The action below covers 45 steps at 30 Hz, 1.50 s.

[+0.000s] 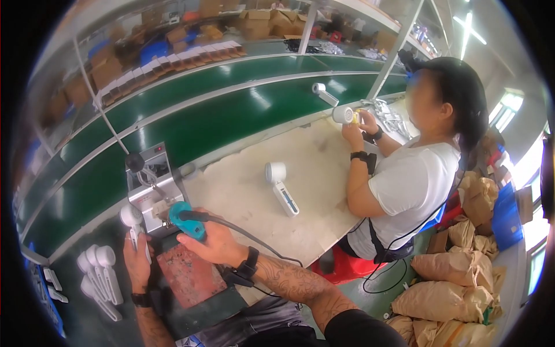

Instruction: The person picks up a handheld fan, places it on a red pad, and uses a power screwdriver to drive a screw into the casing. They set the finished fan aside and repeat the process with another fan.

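Note:
My left hand [137, 265] is closed round the handle of a white handheld fan [132, 216], its round head upward. Just to the right, my right hand [217, 242] grips a teal corded hand tool [188, 220]; its exact kind is hard to make out. A black cable runs from the tool over my right forearm. Right behind both hands stands a silver metal box machine [156, 194] with a small red display. Below them lies a worn reddish mat [191, 274]. Several more white fans [103, 272] lie in a cluster left of my left hand.
One white fan [282, 188] lies on the pale worktop [243, 168]. At right a co-worker [413, 168] holds another fan [344, 115]. Behind runs a green conveyor belt [231, 104] bearing a fan [325, 94]. Brown sacks [451, 289] and a red stool [347, 266] stand at right.

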Available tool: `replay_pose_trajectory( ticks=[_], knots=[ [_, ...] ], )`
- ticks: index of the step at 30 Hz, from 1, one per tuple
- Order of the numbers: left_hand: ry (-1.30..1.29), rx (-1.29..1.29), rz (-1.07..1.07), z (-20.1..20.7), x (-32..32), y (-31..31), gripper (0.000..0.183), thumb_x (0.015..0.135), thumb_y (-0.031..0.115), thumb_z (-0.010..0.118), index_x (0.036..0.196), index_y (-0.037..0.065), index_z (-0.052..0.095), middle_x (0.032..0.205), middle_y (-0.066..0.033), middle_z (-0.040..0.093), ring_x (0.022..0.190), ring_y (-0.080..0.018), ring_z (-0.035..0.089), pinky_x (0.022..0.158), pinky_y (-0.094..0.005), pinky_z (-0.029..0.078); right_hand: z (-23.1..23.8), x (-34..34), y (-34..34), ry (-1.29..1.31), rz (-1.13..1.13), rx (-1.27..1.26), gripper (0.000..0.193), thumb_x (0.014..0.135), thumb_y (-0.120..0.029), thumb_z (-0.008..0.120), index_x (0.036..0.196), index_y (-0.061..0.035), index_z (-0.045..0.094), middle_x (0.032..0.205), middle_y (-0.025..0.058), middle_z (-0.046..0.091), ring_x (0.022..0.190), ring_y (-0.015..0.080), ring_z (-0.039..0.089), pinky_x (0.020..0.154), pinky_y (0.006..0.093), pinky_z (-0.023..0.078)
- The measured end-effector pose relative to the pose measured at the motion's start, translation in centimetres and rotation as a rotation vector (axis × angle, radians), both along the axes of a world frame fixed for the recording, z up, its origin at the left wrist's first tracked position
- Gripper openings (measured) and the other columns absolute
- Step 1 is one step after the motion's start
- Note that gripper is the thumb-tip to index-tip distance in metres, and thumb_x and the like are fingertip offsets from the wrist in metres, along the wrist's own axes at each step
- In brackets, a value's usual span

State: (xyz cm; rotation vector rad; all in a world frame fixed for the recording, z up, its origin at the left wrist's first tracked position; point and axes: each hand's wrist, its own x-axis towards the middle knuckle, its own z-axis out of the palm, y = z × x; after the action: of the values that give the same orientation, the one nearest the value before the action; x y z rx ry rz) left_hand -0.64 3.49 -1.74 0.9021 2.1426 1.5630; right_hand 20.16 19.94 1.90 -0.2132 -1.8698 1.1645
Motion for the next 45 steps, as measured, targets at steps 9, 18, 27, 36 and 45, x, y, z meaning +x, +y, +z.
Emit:
replay_pose_trajectory(
  ticks=[9,18,27,36,45],
  knots=[
    [0.373,-0.172,0.032,0.9,0.5,-1.1,0.03,0.103,0.022,0.057,0.121,-0.002,0.06,0.097,-0.0173,0.066,0.083,-0.0298,0.064,0.077,-0.0407,0.053,0.4,0.1,0.1,0.025,0.004,-0.003,0.044,0.089,-0.023,0.077,0.126,-0.003,0.063,0.114,0.0189,0.067,0.1,0.0375,0.066,0.088,0.0414,0.053],
    [0.911,-0.539,0.257,-0.1,0.6,-9.1,0.034,0.098,0.02,0.064,0.123,-0.002,0.062,0.123,-0.0266,0.062,0.113,-0.0454,0.056,0.1,-0.0514,0.045,1.5,0.6,0.1,0.037,0.061,-0.103,0.049,0.094,-0.021,0.073,0.134,0.0001,0.054,0.114,0.0219,0.067,0.1,0.0384,0.069,0.084,0.0403,0.054],
    [0.654,-0.015,0.058,9.4,8.8,-2.6,0.017,0.097,0.01,0.067,0.111,0.001,0.067,0.099,-0.0121,0.067,0.086,-0.0218,0.064,0.077,-0.0335,0.051,2.0,5.6,1.6,-0.076,-0.131,-0.336,0.043,0.097,-0.023,0.071,0.131,-0.0001,0.058,0.095,0.0027,0.066,0.087,0.0136,0.06,0.08,0.0311,0.05],
    [0.56,0.155,-0.404,4.5,15.9,18.8,0.026,0.092,0.03,0.069,0.092,0.004,0.065,0.085,-0.0152,0.066,0.079,-0.0368,0.065,0.073,-0.0482,0.051,5.3,14.7,4.2,0.169,-0.37,-0.331,0.037,0.102,-0.019,0.058,0.135,-0.0011,0.053,0.103,0.0067,0.065,0.083,0.013,0.059,0.07,0.0276,0.047],
    [0.499,-0.444,-0.557,3.4,20.5,25.3,0.071,0.082,0.068,0.065,0.115,0.006,0.073,0.11,-0.0152,0.072,0.101,-0.0356,0.069,0.088,-0.0478,0.054,5.1,16.8,0.9,0.074,-0.431,-0.233,0.045,0.1,-0.029,0.062,0.129,0.005,0.053,0.094,0.0103,0.061,0.081,0.0173,0.059,0.072,0.0311,0.047]
  ],
)
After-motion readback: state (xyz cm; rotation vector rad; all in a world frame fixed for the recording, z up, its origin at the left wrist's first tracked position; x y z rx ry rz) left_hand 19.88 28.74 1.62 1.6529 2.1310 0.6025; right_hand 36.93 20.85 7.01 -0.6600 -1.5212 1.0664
